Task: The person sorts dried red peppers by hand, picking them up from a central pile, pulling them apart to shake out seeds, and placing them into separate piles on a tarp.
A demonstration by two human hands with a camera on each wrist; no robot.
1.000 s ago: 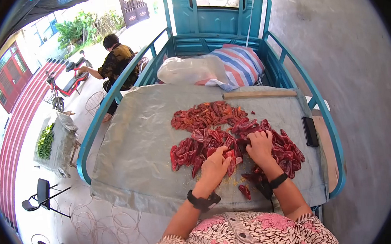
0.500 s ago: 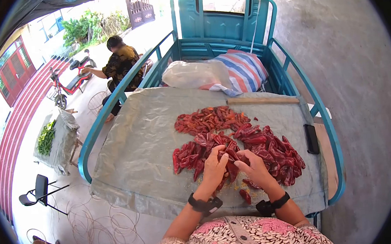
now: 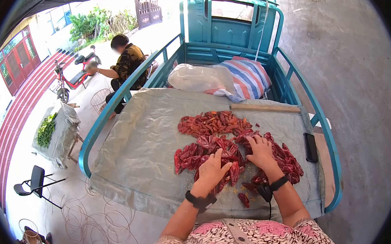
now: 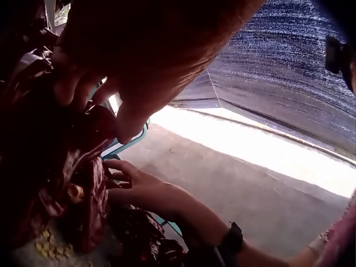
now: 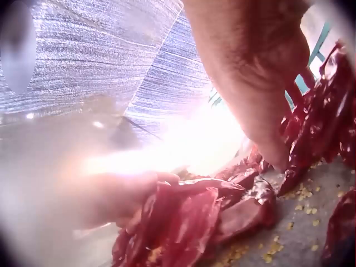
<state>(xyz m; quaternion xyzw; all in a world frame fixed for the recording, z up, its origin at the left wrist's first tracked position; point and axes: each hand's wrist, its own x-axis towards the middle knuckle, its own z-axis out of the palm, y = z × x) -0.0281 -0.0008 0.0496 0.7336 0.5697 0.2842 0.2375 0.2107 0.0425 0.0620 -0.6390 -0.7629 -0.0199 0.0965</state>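
- Dried red chillies (image 3: pixel 215 150) lay heaped on a grey sheet (image 3: pixel 138 144) directly under both hands, in a loose pile at the near middle of the sheet.
- One stray chilli (image 3: pixel 244 199) and scattered yellow seeds (image 3: pixel 246 170) lay at the pile's near edge, beside the right wrist.
- The left hand (image 3: pixel 212 168) rested on the pile's near side, its fingers (image 4: pixel 69 89) bent down onto the pods and the thumb stuck out; whether it actually gripped a pod could not be told.
- The right hand (image 3: pixel 261 151) lay just beside it, fingers spread and pressed flat on the chillies, holding nothing.
- A dark phone (image 3: pixel 310 147) lay on the sheet to the right, apart from the pile.
- A second, paler heap of chillies (image 3: pixel 211 122) sat just beyond the hands, with a wooden slat (image 3: pixel 265 108) at the sheet's far edge.
- Beyond that, a clear plastic bag (image 3: pixel 197 79) and a striped sack (image 3: pixel 246 75) filled the teal cart bed (image 3: pixel 220 47).
- Off to the left, another person (image 3: pixel 125 63) sat by a red scooter (image 3: pixel 72 80), with green chillies (image 3: pixel 46 130) on a covered stand.
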